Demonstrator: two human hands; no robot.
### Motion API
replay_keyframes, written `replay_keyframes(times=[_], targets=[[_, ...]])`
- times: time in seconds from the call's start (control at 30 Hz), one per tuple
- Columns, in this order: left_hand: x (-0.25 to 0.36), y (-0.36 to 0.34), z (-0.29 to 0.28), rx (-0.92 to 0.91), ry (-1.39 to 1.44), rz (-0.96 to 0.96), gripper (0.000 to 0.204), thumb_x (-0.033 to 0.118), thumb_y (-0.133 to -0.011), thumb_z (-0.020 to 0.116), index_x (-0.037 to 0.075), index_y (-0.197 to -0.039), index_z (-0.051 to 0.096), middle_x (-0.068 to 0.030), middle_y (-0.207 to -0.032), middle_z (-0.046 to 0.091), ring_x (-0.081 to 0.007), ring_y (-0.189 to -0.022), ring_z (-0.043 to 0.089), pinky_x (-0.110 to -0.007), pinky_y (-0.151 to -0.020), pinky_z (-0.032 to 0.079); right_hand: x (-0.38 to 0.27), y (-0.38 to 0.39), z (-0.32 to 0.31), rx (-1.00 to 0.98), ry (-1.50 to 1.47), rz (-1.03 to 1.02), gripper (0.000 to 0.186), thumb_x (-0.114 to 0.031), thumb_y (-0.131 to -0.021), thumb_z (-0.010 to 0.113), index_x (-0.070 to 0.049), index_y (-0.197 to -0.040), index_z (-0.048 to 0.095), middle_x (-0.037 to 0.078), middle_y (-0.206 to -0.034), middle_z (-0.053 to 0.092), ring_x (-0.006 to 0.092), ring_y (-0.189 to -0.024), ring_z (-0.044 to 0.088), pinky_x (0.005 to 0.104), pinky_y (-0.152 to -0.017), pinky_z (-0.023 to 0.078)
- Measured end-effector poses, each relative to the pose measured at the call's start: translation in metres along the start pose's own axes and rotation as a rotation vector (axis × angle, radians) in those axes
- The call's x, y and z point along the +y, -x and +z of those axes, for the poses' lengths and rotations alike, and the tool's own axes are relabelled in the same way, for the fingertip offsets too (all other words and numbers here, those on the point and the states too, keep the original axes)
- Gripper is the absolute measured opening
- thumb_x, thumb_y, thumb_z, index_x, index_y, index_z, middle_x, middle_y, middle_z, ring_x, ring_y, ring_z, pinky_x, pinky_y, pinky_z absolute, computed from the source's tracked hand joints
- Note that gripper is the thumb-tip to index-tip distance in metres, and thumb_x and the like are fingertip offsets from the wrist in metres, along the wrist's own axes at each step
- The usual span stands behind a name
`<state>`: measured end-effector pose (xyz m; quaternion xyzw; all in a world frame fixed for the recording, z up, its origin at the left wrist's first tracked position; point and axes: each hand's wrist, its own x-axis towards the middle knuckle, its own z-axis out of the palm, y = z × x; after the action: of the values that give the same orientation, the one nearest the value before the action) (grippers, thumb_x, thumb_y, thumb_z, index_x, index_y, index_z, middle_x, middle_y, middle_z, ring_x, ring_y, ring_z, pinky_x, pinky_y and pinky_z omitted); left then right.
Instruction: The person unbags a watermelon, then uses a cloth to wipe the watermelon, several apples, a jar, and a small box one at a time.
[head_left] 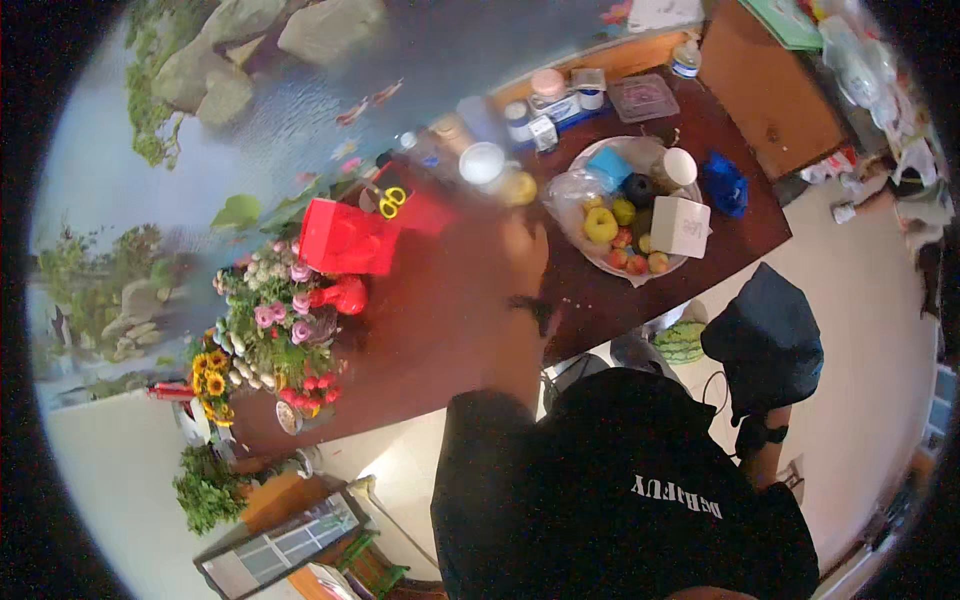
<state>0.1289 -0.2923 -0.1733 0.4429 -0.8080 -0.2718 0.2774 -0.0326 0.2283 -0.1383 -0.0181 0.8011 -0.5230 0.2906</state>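
"Where's the round yellow thing [521,188]?"

"Just past my left hand [522,245], beside the white cup [482,163], over the surface [400,350]. Through the blur I can't tell whether those fingers are wide or narrow; dark fabric [765,340] hides my right hand's."

"Best approach?"

"Slowly, I'd say, clear of the cup."

Passable over the bare tabletop [420,345] between flowers [270,316] and left hand [524,250]. Blocked leftward by flowers and red box [345,237], just ahead by yellow item [520,188] and cup [482,163], farther by jars [518,122]. Tight toward the right, alongside the fruit bowl [600,264].
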Motion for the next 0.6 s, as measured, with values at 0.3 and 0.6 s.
replay_keyframes(times=[0.3,0.6], targets=[[-0.028,0.141,-0.027,-0.232,-0.346,-0.089,0.058,0.020,-0.081,0.059,0.006,-0.133,0.039,-0.0236,-0.134,0.039,-0.0406,-0.123,0.036,-0.048,-0.102,0.032,-0.018,-0.084,0.040,-0.332,0.326,-0.043,0.051,-0.022,-0.084,0.054,-0.006,-0.132,0.043,0.020,-0.133,0.042,0.0377,-0.124,0.037,0.0438,-0.107,0.027],[-0.041,0.220,-0.036,-0.251,-0.293,-0.226,0.068,0.016,-0.080,0.059,0.012,-0.141,0.028,-0.0195,-0.139,0.035,-0.0378,-0.128,0.032,-0.049,-0.105,0.026,-0.023,-0.142,0.260,-1.012,0.953,-0.552,0.053,-0.022,-0.083,0.055,-0.006,-0.133,0.043,0.022,-0.135,0.041,0.0401,-0.126,0.035,0.0452,-0.108,0.025]])
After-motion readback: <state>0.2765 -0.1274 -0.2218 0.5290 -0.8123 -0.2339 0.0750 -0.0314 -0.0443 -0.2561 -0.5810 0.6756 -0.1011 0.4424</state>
